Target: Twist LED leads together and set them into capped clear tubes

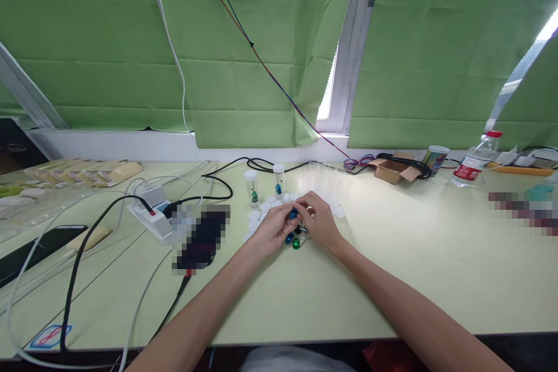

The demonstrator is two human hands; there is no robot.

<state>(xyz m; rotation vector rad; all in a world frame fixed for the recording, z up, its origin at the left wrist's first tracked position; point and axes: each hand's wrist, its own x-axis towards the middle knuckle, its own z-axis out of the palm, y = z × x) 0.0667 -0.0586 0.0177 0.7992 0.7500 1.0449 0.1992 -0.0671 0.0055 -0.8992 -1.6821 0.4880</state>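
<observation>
My left hand (274, 226) and my right hand (320, 221) meet at the middle of the pale green table (392, 279), fingers curled together around a small blue bead-like piece (294, 214). Just below them lie another blue piece (289, 238) and a green piece (296, 243) on the table. Several white caps (255, 216) are scattered to the left of my hands. Behind them stand two clear capped vials, one with a green piece inside (251, 189) and one with a blue piece inside (278, 180). What my right fingers pinch is hidden.
A white power strip (150, 218) with black cables sits at left, beside a blurred dark device (203, 238) and a phone (39, 250). A small cardboard box (392, 170), a can (435, 158) and a water bottle (475, 165) stand at the back right. Green blinds cover the window.
</observation>
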